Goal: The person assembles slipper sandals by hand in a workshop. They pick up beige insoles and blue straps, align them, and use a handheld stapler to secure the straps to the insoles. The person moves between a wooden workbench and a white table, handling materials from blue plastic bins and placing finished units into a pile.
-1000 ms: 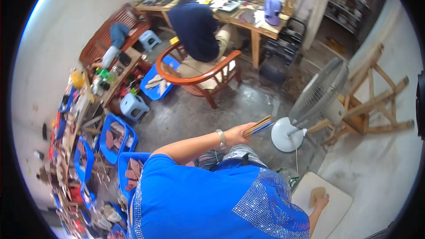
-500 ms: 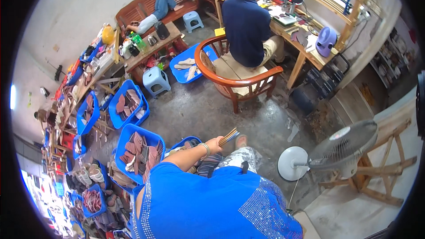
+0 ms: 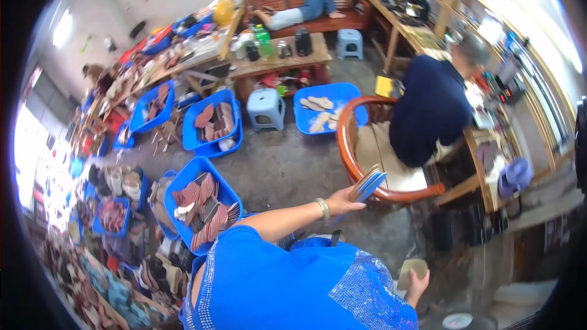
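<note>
Your left hand (image 3: 343,202) grips a stack of thin tan and blue pieces (image 3: 370,186), held out in front of you. Your right hand (image 3: 418,285) holds a flat beige piece (image 3: 411,271) at your right side. Beyond the stack, a person in a dark shirt (image 3: 431,110) sits in a wooden armchair (image 3: 345,143); to your left, a blue basin (image 3: 183,176) contains pinkish pieces (image 3: 199,198).

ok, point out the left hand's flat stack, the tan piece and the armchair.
Flat stack (image 3: 371,187): head view, blue outer piece.
Tan piece (image 3: 409,267): head view, upper part.
Armchair (image 3: 346,142): head view, curved rail.
</note>
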`<state>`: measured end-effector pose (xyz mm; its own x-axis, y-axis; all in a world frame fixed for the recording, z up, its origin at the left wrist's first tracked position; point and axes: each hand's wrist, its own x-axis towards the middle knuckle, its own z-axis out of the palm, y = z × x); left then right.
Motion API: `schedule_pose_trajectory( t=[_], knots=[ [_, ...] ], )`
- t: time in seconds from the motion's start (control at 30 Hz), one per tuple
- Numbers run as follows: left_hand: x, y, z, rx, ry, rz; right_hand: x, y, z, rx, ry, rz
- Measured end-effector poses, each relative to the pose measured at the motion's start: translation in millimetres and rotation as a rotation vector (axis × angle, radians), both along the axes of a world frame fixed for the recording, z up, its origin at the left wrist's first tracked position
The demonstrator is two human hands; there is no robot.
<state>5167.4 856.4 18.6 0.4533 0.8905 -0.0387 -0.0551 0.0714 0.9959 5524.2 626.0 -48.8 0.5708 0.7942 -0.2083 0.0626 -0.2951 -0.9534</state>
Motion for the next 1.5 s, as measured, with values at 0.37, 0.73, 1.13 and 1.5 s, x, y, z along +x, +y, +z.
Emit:
schedule_pose_trajectory(
  t=[0.37,0.73,1.13,1.5],
  knots=[
    [-58,14,102,0.203,-0.318,0.487,-245,276,93,-0.250,0.712,0.817],
    [-194,73,91,0.286,0.179,0.897,-417,384,140,-0.433,0.822,1.216],
    [-367,204,129,0.182,0.067,0.863,-601,555,153,-0.582,0.945,1.297],
    [-554,198,135,0.293,0.142,1.196,-822,563,138,-1.053,1.021,1.466]
  ],
)
